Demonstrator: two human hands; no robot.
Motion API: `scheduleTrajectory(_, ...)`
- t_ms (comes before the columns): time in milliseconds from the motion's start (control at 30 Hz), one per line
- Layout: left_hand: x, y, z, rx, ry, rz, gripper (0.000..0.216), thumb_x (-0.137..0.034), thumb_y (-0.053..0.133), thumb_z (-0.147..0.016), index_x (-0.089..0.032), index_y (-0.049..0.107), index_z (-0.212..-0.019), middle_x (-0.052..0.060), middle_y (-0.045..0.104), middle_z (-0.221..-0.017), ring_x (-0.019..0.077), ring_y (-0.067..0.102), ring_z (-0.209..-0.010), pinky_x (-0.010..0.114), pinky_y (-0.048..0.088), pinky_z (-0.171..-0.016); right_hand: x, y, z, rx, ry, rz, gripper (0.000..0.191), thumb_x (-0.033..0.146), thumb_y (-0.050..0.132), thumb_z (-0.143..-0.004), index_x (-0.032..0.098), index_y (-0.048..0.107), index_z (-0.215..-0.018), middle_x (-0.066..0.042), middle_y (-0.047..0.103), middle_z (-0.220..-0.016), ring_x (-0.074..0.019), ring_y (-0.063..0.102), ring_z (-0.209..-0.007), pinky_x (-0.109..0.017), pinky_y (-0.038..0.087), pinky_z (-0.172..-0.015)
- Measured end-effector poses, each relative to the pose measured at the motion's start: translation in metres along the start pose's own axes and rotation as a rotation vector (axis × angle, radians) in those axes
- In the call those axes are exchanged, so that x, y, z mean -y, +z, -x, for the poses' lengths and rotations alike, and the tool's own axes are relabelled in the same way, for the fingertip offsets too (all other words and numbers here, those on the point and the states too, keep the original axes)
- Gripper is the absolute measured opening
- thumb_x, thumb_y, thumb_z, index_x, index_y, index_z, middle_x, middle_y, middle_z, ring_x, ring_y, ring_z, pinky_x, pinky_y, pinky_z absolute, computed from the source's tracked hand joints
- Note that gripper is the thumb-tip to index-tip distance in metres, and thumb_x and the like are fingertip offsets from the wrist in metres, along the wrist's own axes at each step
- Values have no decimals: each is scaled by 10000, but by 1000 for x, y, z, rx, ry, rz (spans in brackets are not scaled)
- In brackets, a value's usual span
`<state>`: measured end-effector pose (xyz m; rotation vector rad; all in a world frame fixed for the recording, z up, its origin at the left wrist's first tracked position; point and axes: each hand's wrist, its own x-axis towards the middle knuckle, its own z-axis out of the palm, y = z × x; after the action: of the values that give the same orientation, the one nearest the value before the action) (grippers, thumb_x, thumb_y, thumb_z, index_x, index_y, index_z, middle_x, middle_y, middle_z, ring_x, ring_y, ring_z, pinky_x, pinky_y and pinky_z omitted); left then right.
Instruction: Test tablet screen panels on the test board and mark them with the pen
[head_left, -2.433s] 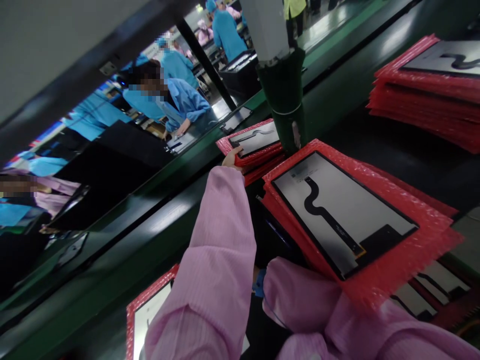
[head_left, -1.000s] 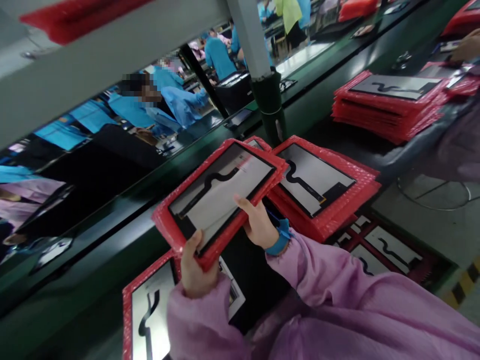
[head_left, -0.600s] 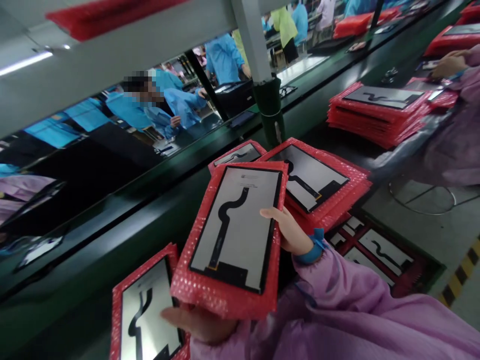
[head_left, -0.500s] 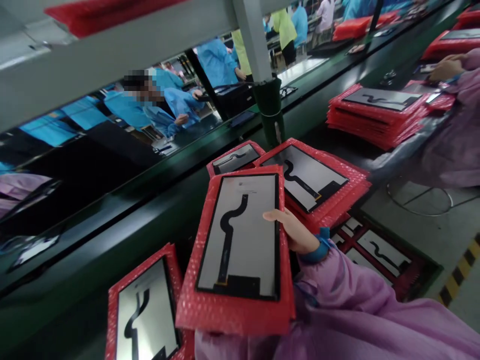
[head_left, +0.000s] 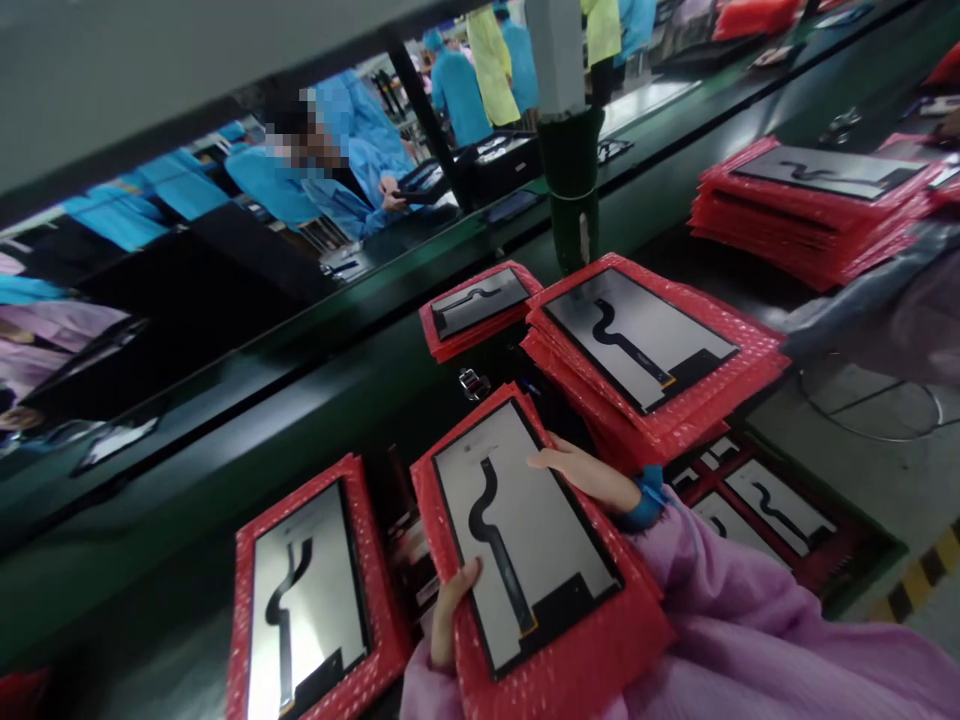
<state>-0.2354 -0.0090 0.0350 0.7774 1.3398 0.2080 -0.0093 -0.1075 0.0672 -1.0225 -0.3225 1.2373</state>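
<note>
Between my two hands is a display panel [head_left: 551, 545] with a black S-shaped flex cable, lying on red bubble-wrap sheets [head_left: 570, 675]. My left hand [head_left: 450, 612] grips the lower left edge, its thumb on the panel. At the upper right edge, my right hand [head_left: 589, 470] is closed round the same bundle, thumb on top and the other fingers hidden underneath. A similar panel on red bubble wrap [head_left: 311, 600] lies to the left. Behind my right hand rests a stack of panels and red bubble wrap [head_left: 645, 340].
A smaller stack [head_left: 480, 305] lies at the bench's back, near a green-wrapped post [head_left: 571, 190]. Another tall stack [head_left: 810, 215] stands at the right. Below my right sleeve is a tray of panels [head_left: 780, 500]. A person in blue [head_left: 352, 180] works across the bench.
My left hand has come into view on the bundle's lower left edge. The bundle has turned, its top now leaning left, and sits slightly lower. The camera view has shifted.
</note>
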Motion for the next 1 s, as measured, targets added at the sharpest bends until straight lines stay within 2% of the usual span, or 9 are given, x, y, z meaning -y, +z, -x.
scheduleTrajectory(67, 12, 6, 2, -23, -5, 74, 421, -591, 828, -422, -476, 780, -824, 62, 790, -1028, 477, 710, -951, 500, 590, -506, -4, -4, 2, -41, -85, 177, 346, 432, 632, -839, 197, 673, -1089, -30, 737, -961, -209, 710, -886, -355, 574, -842)
scheduleTrajectory(133, 21, 9, 3, -6, -26, 133, 530, -579, 838, -433, -442, 780, -941, 76, 767, -1145, 466, 715, -966, 466, 616, -517, -4, -10, 4, -139, -194, 373, 391, 529, 562, -904, 194, 698, -1053, -58, 735, -1039, -248, 694, -1027, -411, 540, -970)
scheduleTrajectory(200, 25, 10, 1, 22, -21, 167, 638, -566, 852, -447, -392, 757, -1053, 102, 751, -1191, 454, 725, -980, 446, 647, -559, -2, -17, 1, -278, -315, 533, 472, 587, 511, -932, 201, 693, -1132, -86, 691, -1232, -269, 609, -1233, -439, 425, -1135)
scheduleTrajectory(267, 26, 11, -1, 28, 28, 164, 671, -543, 873, -456, -345, 733, -1081, 116, 759, -1165, 444, 734, -983, 448, 666, -606, 2, -25, -8, -392, -388, 620, 552, 604, 489, -938, 198, 635, -1282, -106, 588, -1420, -266, 478, -1397, -435, 279, -1241)
scheduleTrajectory(400, 26, 15, -7, 51, 149, 121, 572, -521, 896, -477, -331, 714, -984, 93, 786, -1005, 418, 745, -979, 434, 660, -605, 6, -39, -33, -453, -402, 749, 682, 652, 451, -940, 162, 565, -1400, -157, 528, -1490, -286, 428, -1450, -476, 233, -1264)
scheduleTrajectory(600, 25, 20, -5, 99, 125, 220, 430, -441, 920, -512, -309, 719, -869, 54, 778, -874, 369, 753, -962, 408, 649, -639, 1, -46, -47, -451, -387, 847, 884, 773, 355, -921, 96, 499, -1471, -207, 441, -1551, -318, 363, -1493, -508, 163, -1284)
scheduleTrajectory(767, 21, 23, 3, 54, 114, 241, 496, -389, 916, -531, -249, 701, -956, 50, 769, -839, 350, 756, -934, 391, 639, -697, 6, -46, -47, -428, -396, 874, 904, 789, 267, -937, 126, 431, -1529, -150, 372, -1608, -281, 250, -1548, -489, 125, -1298)
scheduleTrajectory(867, 18, 26, 9, 33, 131, 279, 530, -351, 892, -567, -180, 668, -1016, 50, 761, -835, 330, 761, -896, 383, 630, -745, 10, -47, -47, -412, -425, 907, 841, 752, 234, -966, 158, 460, -1516, -116, 413, -1591, -254, 286, -1536, -453, 154, -1303)
scheduleTrajectory(1000, 18, 29, 13, 11, 129, 309, 580, -300, 870, -587, -178, 628, -1101, 41, 752, -811, 320, 763, -890, 372, 626, -738, 12, -54, -50, -440, -482, 971, 847, 751, 195, -969, 156, 496, -1491, -122, 478, -1545, -265, 307, -1527, -467, 169, -1300)
